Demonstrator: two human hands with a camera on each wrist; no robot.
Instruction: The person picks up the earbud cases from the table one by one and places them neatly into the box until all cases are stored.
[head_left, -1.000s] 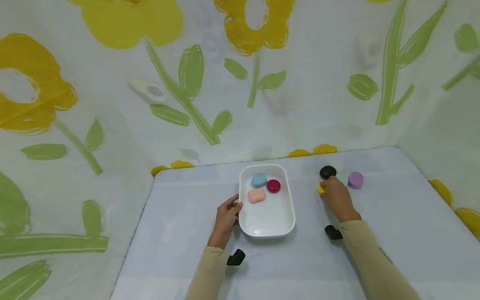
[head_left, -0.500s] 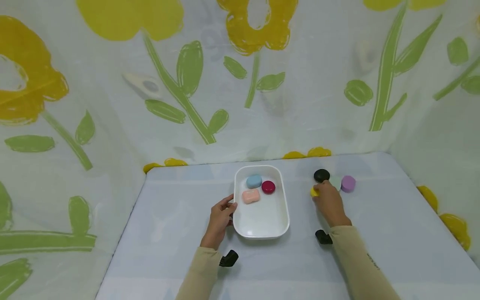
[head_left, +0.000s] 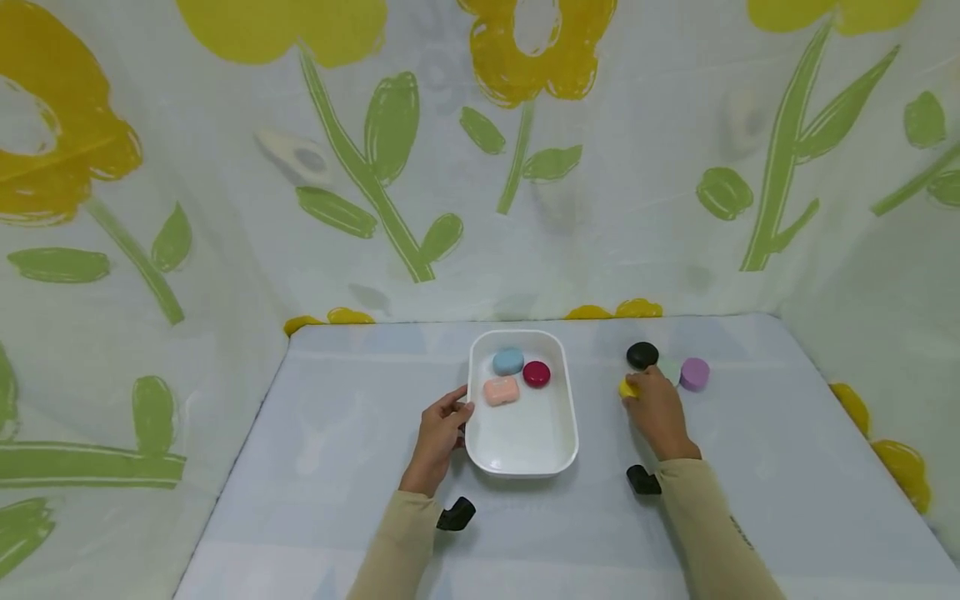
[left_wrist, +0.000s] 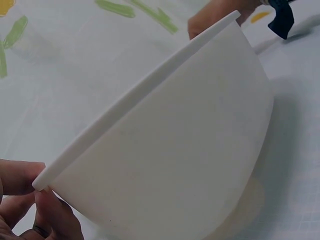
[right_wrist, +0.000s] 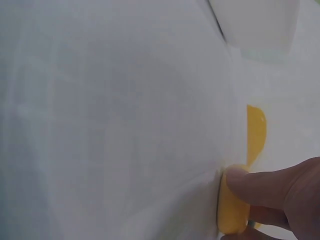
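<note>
A deep white tray [head_left: 522, 442] stands on the table. My left hand [head_left: 437, 435] pinches its left rim between thumb and fingers; the left wrist view shows the grip at the tray's corner [left_wrist: 55, 175]. Inside the tray lie a blue soap [head_left: 508, 361], a dark red round soap [head_left: 536, 374] and a pink soap bar [head_left: 501, 391]. To the right, my right hand [head_left: 662, 417] pinches a yellow soap [right_wrist: 232, 210] that is down at the table surface, its thumb pressing on one face. The hand partly covers that soap in the head view.
Just beyond my right hand are a black oval soap [head_left: 642, 356], a pale green soap [head_left: 670, 370] partly hidden by the hand, and a purple round soap [head_left: 694, 374]. Flower-printed cloth walls [head_left: 637, 225] bound the white table [head_left: 360, 400] at the back and sides.
The head view has shifted slightly. Both hands keep their holds, the left on the tray rim and the right on the yellow soap; the soaps in the tray have not moved.
</note>
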